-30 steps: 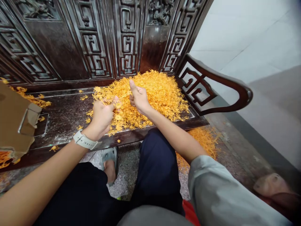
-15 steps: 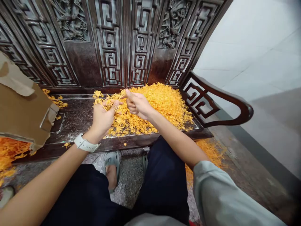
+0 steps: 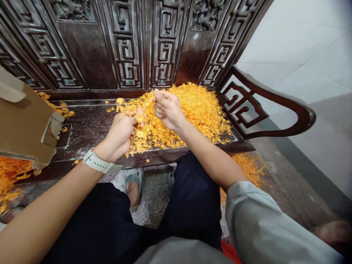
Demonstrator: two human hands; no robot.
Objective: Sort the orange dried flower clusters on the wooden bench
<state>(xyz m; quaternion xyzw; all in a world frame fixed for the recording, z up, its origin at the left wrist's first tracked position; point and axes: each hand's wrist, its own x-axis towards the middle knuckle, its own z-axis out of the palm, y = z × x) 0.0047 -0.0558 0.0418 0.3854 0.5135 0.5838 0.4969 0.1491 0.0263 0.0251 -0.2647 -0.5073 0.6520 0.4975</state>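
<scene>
A big heap of small yellow-orange plastic pieces (image 3: 192, 113) lies on the seat of a dark carved wooden bench (image 3: 88, 128). My left hand (image 3: 121, 134), with a white watch on the wrist, is closed round a clump of these pieces just above the heap's left edge. My right hand (image 3: 167, 108) is closed in a pinch on a thin yellow strand that runs across to the left hand's clump. Both hands hover close together over the heap.
A brown cardboard box (image 3: 24, 121) stands at the left on the bench, with more orange pieces (image 3: 11, 176) below it. The bench's curved armrest (image 3: 264, 106) rises at the right. More pieces (image 3: 247, 165) lie on the floor. My knees and a sandalled foot (image 3: 132, 183) are below.
My hands have stayed together on the clump; the right hand has shifted its pinch and pulled the strand up slightly. The camera has tilted a little.
</scene>
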